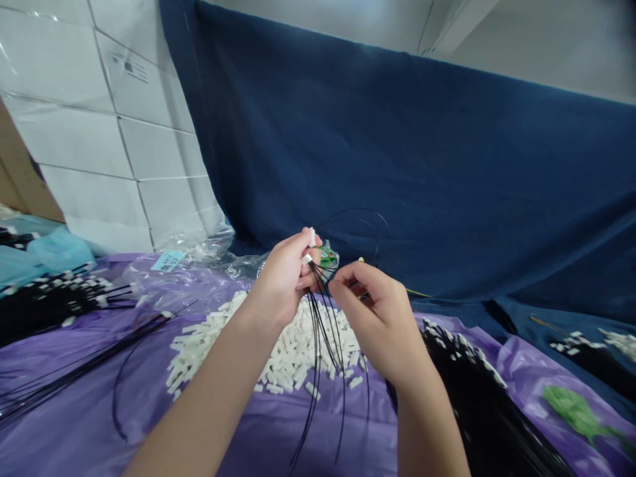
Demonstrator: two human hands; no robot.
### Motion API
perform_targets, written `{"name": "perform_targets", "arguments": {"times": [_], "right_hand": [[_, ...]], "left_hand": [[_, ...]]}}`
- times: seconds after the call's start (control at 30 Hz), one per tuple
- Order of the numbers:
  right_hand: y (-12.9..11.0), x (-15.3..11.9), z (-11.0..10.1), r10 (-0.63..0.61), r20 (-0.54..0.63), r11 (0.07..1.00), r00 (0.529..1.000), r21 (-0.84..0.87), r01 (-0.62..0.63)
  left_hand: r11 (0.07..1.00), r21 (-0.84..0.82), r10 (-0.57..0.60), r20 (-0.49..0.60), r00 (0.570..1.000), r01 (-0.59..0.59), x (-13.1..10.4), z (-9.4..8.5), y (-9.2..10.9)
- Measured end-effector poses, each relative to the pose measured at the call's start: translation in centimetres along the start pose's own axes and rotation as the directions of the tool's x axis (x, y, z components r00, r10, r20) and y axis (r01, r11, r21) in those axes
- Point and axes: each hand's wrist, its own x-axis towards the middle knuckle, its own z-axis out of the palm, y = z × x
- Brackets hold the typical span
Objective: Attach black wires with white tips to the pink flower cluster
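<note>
My left hand (pixel 287 271) is closed, with a small white plastic connector (pixel 312 236) pinched at its thumb tip. Another white connector (pixel 307 259) shows between its fingers, and several thin black wires (pixel 318 318) hang down from there. Close on the right, my right hand (pixel 375 298) has thumb and forefinger pinched together at the black wires; their tips partly hide what they grip. One wire arcs up behind both hands. Beneath them a heap of white connectors (pixel 293 354) is spread on a purple plastic sheet (pixel 278 430).
Bundles of black wires with white ends lie at the left (pixel 59 298) and right (pixel 477 391). A clear plastic bag (pixel 199 268) with a blue label sits behind. White boxes (pixel 94 139) are stacked at the back left, and a dark blue cloth (pixel 397 165) hangs behind.
</note>
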Motion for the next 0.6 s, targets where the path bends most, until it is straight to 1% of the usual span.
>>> {"name": "perform_targets", "arguments": {"times": [0.1,0.17,0.2,0.27,0.3,0.33,0.37,0.4,0.47,0.53,0.6], "right_hand": [[0.3,0.1,0.0,0.088,0.000,0.983,0.996,0.162,-0.087],[0.5,0.2,-0.2,0.168,0.045,0.936,0.985,0.305,-0.174],[0.5,0.2,-0.3,0.199,0.086,0.893,0.976,0.394,-0.217],[0.6,0.3,-0.9,0.222,0.175,0.764,0.959,0.579,-0.283],[0.7,0.3,-1.3,0.218,0.202,0.692,0.955,0.658,-0.297],[0.8,0.4,-1.8,0.211,0.205,0.630,0.956,0.719,-0.293],[0.9,0.4,-2.3,0.210,0.179,0.585,0.961,0.765,-0.270],[1.1,0.4,-2.9,0.220,0.128,0.559,0.967,0.796,-0.232],[1.6,0.4,-4.0,0.247,-0.014,0.555,0.969,0.821,-0.130],[2.2,0.3,-5.0,0.255,-0.133,0.552,0.958,0.833,-0.032],[2.8,0.3,-5.7,0.250,-0.218,0.487,0.943,0.870,0.072]], "left_hand": [[0.998,0.039,0.040,0.016,0.999,-0.041,0.1,-0.1,-0.1],[0.995,0.073,0.066,0.013,0.998,-0.067,0.1,0.0,-0.2],[0.993,0.090,0.076,0.010,0.997,-0.077,0.0,0.0,-0.2],[0.988,0.121,0.091,0.013,0.996,-0.092,0.0,0.0,-0.2],[0.986,0.134,0.096,0.018,0.995,-0.098,0.0,0.0,-0.2],[0.984,0.144,0.100,0.025,0.995,-0.103,0.1,0.0,-0.2],[0.983,0.151,0.104,0.030,0.994,-0.107,0.1,-0.1,-0.2],[0.982,0.157,0.105,0.031,0.994,-0.109,0.1,-0.1,-0.2],[0.981,0.168,0.098,0.027,0.995,-0.101,0.2,-0.2,-0.2],[0.980,0.179,0.087,0.024,0.996,-0.090,0.2,-0.2,-0.2],[0.977,0.195,0.079,0.022,0.997,-0.082,0.1,-0.1,-0.2]]}}
